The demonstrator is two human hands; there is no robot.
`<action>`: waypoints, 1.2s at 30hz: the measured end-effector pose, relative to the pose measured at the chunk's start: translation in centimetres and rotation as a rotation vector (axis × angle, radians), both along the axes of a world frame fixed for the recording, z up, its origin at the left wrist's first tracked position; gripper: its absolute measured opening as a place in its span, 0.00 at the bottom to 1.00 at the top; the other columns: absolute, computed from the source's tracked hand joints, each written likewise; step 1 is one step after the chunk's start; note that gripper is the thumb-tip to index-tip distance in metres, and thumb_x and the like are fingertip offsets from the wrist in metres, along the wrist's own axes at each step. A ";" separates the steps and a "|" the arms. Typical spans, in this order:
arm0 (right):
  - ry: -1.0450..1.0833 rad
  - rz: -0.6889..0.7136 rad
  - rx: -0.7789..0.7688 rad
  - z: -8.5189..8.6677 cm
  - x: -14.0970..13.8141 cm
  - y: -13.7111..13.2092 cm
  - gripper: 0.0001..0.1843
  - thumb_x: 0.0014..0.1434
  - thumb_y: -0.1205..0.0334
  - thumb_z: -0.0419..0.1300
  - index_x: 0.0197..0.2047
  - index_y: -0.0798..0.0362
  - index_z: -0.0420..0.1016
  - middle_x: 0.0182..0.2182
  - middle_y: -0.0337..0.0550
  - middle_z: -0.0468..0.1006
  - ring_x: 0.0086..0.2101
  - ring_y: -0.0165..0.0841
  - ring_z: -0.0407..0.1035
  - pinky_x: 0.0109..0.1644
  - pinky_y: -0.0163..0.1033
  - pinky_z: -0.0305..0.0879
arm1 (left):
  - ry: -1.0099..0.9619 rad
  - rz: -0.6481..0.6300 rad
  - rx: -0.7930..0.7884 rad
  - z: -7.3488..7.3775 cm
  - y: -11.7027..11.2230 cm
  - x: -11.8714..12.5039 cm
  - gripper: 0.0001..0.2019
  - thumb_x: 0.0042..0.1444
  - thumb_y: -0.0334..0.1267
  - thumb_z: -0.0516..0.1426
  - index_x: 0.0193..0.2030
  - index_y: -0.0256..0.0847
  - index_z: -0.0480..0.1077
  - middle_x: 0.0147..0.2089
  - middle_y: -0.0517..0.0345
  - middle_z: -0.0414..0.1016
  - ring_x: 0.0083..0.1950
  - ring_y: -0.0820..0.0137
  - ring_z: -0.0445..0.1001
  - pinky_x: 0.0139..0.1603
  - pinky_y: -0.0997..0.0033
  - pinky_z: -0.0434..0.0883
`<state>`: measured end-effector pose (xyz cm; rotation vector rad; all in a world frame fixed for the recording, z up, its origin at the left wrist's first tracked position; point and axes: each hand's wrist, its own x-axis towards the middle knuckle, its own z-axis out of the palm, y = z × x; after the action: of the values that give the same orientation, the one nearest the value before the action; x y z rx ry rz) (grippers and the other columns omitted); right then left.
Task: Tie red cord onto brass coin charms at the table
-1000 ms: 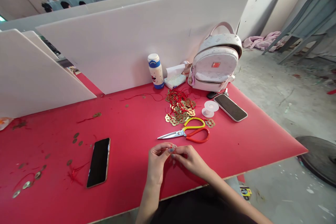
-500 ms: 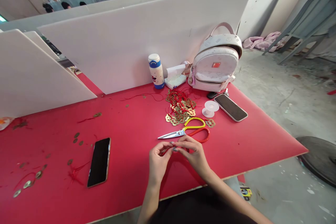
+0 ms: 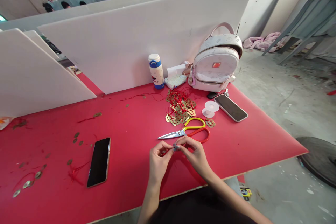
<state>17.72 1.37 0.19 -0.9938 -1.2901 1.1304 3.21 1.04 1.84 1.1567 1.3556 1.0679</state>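
Observation:
Above the red tabletop near its front edge, my left hand (image 3: 160, 157) and my right hand (image 3: 193, 152) meet fingertip to fingertip. Both are closed in a pinch on what looks like a thin red cord; the fingers mostly cover it. Just beyond my fingers lie scissors (image 3: 181, 132) with one yellow and one red handle, blades pointing left. Behind them is a heap of brass-coloured coins (image 3: 181, 108) tied with red cord. One more coin piece (image 3: 210, 123) rests by the yellow handle, near a white spool (image 3: 210, 108).
A black phone (image 3: 98, 162) lies left, with loose coins (image 3: 27, 184) farther left. At the back stand a bottle (image 3: 156, 71), a tissue pack (image 3: 175, 81) and a white backpack (image 3: 216, 63) against a white panel (image 3: 126, 45). Another phone (image 3: 231, 107) lies right.
My fingertips have drawn closer together, and the right fingers have curled in slightly. The scissors, coins and other things on the table stay where they were.

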 end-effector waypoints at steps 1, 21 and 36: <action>0.003 -0.004 0.005 0.0 0.0 0.0 0.10 0.63 0.59 0.62 0.31 0.53 0.75 0.29 0.43 0.77 0.30 0.34 0.70 0.33 0.36 0.62 | -0.006 0.002 0.000 -0.1 0.0 0.0 0.09 0.51 0.40 0.65 0.27 0.37 0.73 0.23 0.62 0.71 0.26 0.75 0.68 0.29 0.79 0.64; 0.159 0.095 -0.166 -1.0 0.1 0.5 0.12 0.60 0.52 0.64 0.41 0.51 0.73 0.37 0.42 0.75 0.36 0.33 0.71 0.36 0.35 0.67 | 0.069 0.014 0.078 0.2 -0.1 -0.4 0.05 0.51 0.37 0.62 0.30 0.40 0.79 0.33 0.55 0.78 0.35 0.66 0.75 0.36 0.73 0.71; -0.564 0.093 0.099 -0.1 0.9 0.3 0.09 0.65 0.62 0.57 0.37 0.50 0.79 0.31 0.44 0.80 0.31 0.35 0.73 0.33 0.36 0.64 | 0.341 0.097 0.193 -0.3 -0.1 -1.0 0.05 0.56 0.38 0.61 0.31 0.42 0.78 0.32 0.57 0.74 0.34 0.67 0.73 0.36 0.73 0.68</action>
<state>18.58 1.65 0.07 -1.2379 -1.8370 0.8687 2.19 0.92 1.51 1.4790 1.6115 1.1251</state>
